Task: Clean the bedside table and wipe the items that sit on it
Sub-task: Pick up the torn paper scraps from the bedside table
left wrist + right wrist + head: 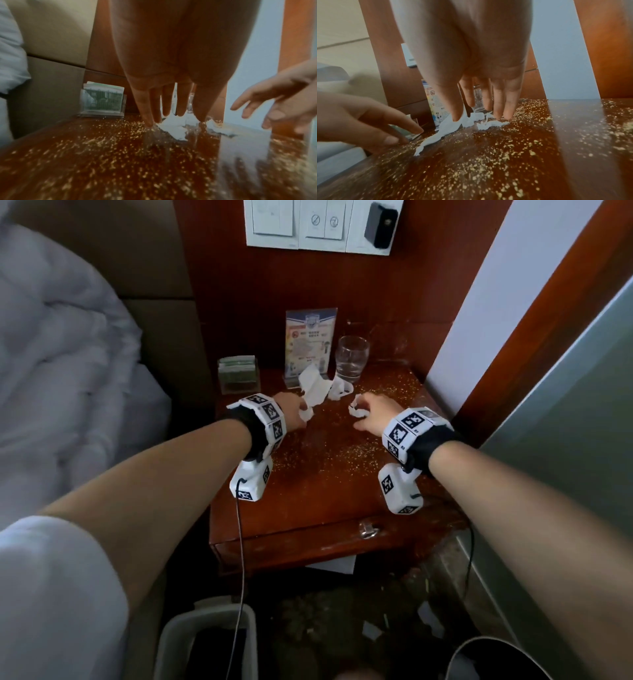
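Note:
The red-brown bedside table (308,508) is strewn with yellow crumbs (342,453). At its back stand a card holder (238,373), a printed sign stand (310,347) and a clear glass (352,357). A white tissue (313,388) lies in front of the sign, with a torn piece (339,390) beside it. My left hand (294,412) reaches down with straight fingers (149,116), their tips at the table by the tissue (173,127). My right hand (368,414) is spread over a small crumpled tissue (356,410), fingertips (506,115) touching it.
A bed with a white duvet (51,337) lies left of the table. On the wall above is a switch panel (318,224). The table has a drawer with a clear handle (368,530). A grey bin (205,642) stands on the floor below, with scraps nearby.

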